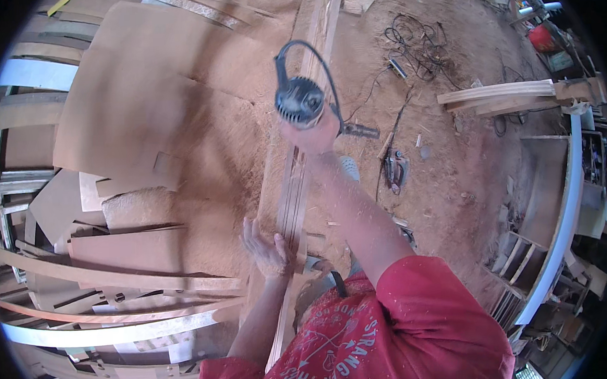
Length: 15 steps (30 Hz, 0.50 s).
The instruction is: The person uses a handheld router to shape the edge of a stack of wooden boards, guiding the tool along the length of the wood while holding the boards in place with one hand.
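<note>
A long wooden board [294,197] with grooves along its length runs away in front of me. My right hand [313,133] is wrapped round a handheld router [300,102], a power tool with a dark, round, vented motor housing. The router is over the board, its black cord looping from the top. Its base and bit are hidden beneath the housing and my hand. Nearer to me, my left hand [269,252] lies at the board's left edge, fingers stretched out and holding nothing.
Sawdust covers the floor [448,202]. At the left are a large brown sheet [120,89] and several wood strips and offcuts. To the right lie tangled cables [416,39], a power tool [396,171] and stacked wood pieces [497,92]. Shelving [523,264] stands at the far right.
</note>
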Tool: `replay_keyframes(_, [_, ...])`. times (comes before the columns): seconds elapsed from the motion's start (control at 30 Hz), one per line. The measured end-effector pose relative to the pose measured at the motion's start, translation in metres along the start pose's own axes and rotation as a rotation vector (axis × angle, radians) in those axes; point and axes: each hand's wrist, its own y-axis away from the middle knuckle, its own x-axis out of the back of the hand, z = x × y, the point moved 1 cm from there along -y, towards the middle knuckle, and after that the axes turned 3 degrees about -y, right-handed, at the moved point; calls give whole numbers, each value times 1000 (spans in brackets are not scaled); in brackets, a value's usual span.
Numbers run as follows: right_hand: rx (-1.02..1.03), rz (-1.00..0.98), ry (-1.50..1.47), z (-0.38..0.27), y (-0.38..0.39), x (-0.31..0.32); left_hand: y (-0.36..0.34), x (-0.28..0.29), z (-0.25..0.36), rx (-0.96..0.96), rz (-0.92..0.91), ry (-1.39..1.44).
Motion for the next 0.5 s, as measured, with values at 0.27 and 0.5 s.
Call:
replay_keyframes(0.27, [-288, -41, 149, -64, 23, 5, 1, 1, -11, -17, 3, -29])
replay_keyframes(0.5, [-118, -35, 3, -56, 90, 19, -3, -2, -3, -42, -2, -19])
